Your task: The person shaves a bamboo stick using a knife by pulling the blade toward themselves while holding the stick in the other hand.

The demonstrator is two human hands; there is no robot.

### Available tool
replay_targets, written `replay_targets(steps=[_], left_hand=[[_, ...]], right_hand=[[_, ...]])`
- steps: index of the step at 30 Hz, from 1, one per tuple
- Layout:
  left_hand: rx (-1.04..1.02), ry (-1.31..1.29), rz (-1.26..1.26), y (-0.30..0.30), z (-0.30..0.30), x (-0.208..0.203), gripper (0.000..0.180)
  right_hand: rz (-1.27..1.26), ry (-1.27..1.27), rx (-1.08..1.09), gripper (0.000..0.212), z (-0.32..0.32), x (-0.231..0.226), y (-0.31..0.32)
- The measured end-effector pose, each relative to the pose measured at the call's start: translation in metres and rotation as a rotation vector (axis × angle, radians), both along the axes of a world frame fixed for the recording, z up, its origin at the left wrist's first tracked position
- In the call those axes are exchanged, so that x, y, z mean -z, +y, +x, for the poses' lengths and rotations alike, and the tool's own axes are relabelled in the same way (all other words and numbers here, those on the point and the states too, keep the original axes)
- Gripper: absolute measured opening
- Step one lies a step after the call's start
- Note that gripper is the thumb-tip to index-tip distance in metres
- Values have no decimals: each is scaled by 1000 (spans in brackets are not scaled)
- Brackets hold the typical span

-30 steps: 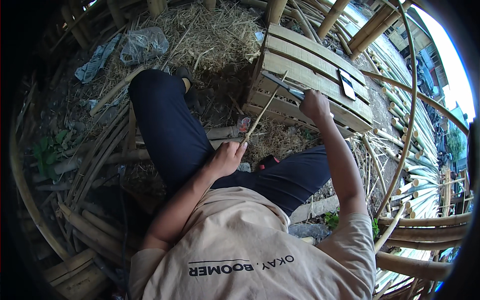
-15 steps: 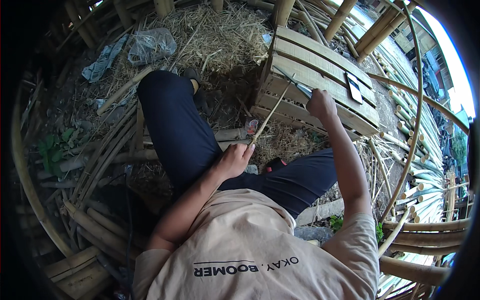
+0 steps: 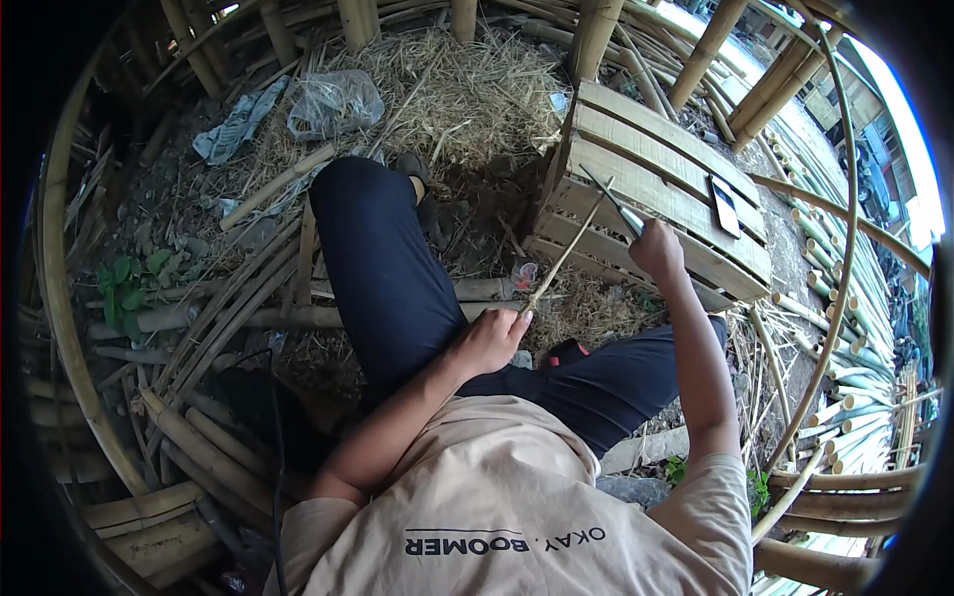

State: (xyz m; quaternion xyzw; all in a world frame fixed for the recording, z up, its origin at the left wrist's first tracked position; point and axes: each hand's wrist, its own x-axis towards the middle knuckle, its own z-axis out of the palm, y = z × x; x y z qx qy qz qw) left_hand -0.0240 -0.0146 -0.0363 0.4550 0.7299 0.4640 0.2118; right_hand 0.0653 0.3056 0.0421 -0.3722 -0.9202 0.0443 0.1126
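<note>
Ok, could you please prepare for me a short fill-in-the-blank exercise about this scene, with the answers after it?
1. The left hand grips a thin stick, and the ____ hand holds a bladed tool.
2. A phone lies on ____ of the wooden crate.
3. The beige shirt has ____ sleeves, not long ones.

Missing words: right; top; short.

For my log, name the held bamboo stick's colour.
The bamboo stick is pale yellowish tan, clearest in the head view.
</note>
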Motion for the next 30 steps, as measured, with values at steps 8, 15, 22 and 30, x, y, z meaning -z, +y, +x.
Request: replay_targets(steps=[8,15,22,30], left_hand=[[-2,-4,17,0,3,-7,53],[5,7,10,-1,-1,-7,51],[-10,0,-39,-3,-1,-6,50],[4,-13,-20,0,-3,-8,52]], right_hand=[[-28,-24,20,22,9,-1,7],[-88,-136,-99,24,12,-4,-14],[-96,-182,-225,23,19,-9,-54],[-172,-44,-218,23,23,18,-42]])
